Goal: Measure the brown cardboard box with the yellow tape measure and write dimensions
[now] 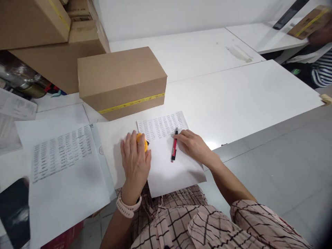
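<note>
My left hand [135,159] rests at the left edge of a printed sheet [171,173], its index finger and thumb closed about a small rounded yellow tool with a black tip [145,144]. Part of that tool is hidden under the fingers, so its exact kind does not show. My right hand [195,145] has its fingertips on the barrel of a red and black pen [174,148]. The pen lies over the sheet, tip pointing away from me, below rows of small printed or written text. The other fingers of this hand are curled underneath.
A closed cardboard box with yellow tape [121,79] stands behind the sheet. To the left are another text-covered sheet [70,186] and larger stacked boxes [64,58]. The white table [233,93] stretches right, towards a person in a striped sleeve [323,71].
</note>
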`<move>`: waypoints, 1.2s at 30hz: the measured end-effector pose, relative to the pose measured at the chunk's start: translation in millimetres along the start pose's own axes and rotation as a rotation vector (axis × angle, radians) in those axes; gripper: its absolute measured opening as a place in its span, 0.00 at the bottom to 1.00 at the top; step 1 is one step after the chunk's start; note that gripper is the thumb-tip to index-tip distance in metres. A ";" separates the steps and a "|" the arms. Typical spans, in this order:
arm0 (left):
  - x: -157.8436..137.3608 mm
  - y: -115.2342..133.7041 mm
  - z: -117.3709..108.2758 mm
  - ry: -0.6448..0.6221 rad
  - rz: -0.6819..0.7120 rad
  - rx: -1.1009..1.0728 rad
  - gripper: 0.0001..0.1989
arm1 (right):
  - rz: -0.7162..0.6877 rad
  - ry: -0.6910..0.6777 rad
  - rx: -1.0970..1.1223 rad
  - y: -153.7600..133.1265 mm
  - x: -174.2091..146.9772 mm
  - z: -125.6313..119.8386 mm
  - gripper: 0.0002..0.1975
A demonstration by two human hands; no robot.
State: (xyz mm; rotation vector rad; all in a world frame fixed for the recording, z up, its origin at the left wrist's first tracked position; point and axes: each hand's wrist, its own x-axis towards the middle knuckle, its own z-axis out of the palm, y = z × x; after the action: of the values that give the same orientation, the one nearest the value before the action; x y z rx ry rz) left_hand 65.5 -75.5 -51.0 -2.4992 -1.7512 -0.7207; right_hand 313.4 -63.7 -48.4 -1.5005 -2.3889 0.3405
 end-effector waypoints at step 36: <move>-22.7 51.8 30.5 -0.334 0.138 0.010 0.49 | 0.440 0.416 1.222 40.5 50.9 23.2 0.16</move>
State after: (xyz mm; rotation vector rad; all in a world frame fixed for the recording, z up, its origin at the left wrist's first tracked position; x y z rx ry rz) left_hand 116.6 -107.2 -73.6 -2.8312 -1.6333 -0.2989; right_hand 317.5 -1.5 -77.9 -1.2152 -1.0510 1.1651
